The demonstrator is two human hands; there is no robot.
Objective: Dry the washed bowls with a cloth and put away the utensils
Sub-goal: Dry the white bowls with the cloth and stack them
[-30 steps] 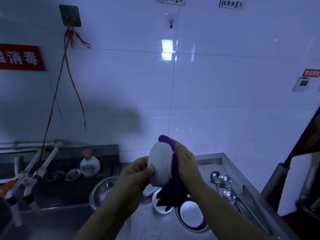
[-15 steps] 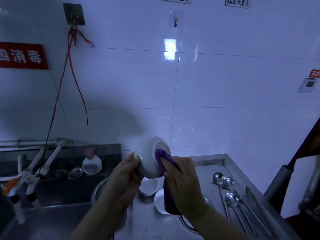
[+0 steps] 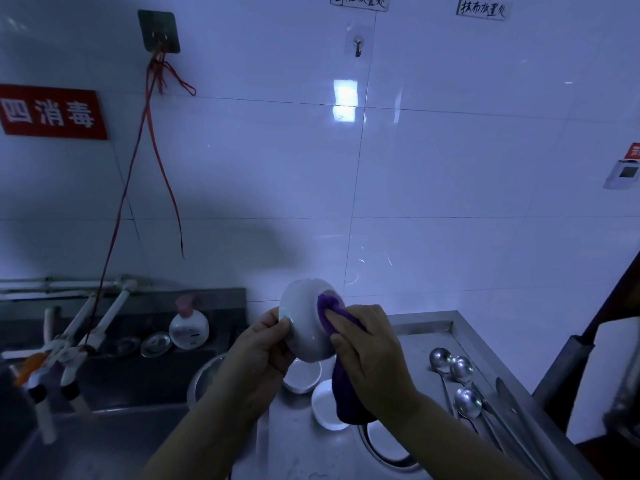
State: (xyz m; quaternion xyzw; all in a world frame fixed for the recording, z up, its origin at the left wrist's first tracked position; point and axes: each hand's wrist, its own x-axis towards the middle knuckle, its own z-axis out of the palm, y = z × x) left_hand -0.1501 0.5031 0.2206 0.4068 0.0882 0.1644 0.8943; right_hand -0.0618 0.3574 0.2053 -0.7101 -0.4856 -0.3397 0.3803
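My left hand [image 3: 259, 348] grips the rim of a white bowl [image 3: 304, 323], held up on its side with its outer wall and base toward me. My right hand [image 3: 367, 344] holds a purple cloth [image 3: 343, 386] and presses it against the bowl's base; the cloth's tail hangs down below my palm. Under my hands, two small white bowls [image 3: 301, 375] [image 3: 323, 405] sit on the steel counter [image 3: 304, 448]. Three metal spoons [image 3: 460, 379] and other long utensils [image 3: 512, 417] lie at the counter's right side.
A sink [image 3: 104, 445] lies at the left with a metal basin [image 3: 204, 379], white taps [image 3: 69, 344], a soap bottle [image 3: 188, 325] and small metal dishes [image 3: 156, 344]. A plate in a metal bowl [image 3: 384, 441] sits on the counter. A tiled wall [image 3: 415, 202] rises behind.
The bowl has turned so that its base faces me more, and my right hand has slid the cloth from the bowl's side onto the base. The view has shifted slightly.
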